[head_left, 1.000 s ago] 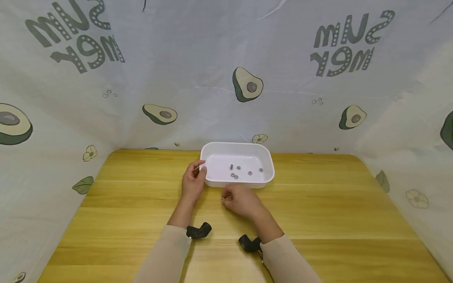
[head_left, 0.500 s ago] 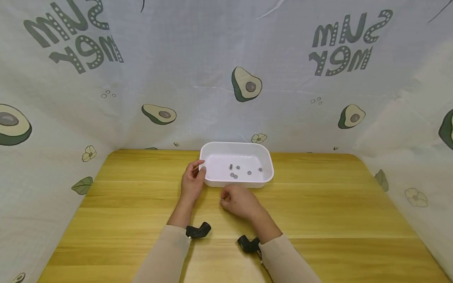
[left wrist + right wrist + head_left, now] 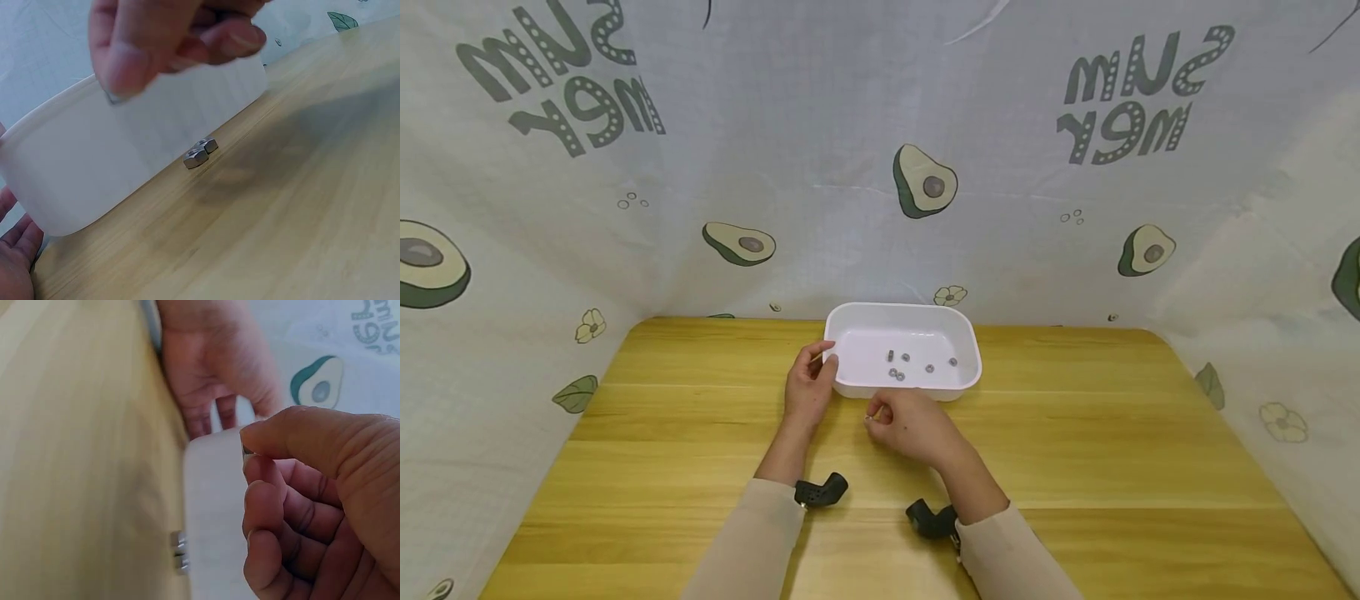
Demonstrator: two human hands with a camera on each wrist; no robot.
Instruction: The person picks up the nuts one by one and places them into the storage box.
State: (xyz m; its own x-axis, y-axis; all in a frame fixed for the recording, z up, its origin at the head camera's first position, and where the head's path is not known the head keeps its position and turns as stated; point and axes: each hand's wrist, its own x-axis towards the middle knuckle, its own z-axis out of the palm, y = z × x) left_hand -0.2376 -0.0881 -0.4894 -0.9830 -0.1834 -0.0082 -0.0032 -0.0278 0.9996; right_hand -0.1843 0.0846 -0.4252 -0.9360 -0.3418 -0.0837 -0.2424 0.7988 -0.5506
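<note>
A white plastic tray (image 3: pixel 865 390) lies on the wooden table. My left hand (image 3: pixel 807 392) grips its left end, thumb over the rim and fingers along the outer wall. In front of the tray's near wall, my right hand (image 3: pixel 913 427) pinches a small metal nut (image 3: pixel 247 450) between thumb and index finger; most of it is covered by the fingertips. Beneath that hand, two hex nuts (image 3: pixel 196 158) sit side by side on the table close to the tray; the right hand hides them from the head view. Several more nuts (image 3: pixel 929 368) are scattered on the tray's floor.
Behind the wooden table (image 3: pixel 1097 433) hangs a pale cloth (image 3: pixel 820 125) printed with avocados and lettering. Black wrist cameras (image 3: pixel 822 490) are strapped at both cuffs.
The right hand has risen slightly toward the tray with the nut pinched in its fingertips. My left hand and the nuts inside the tray stay put.
</note>
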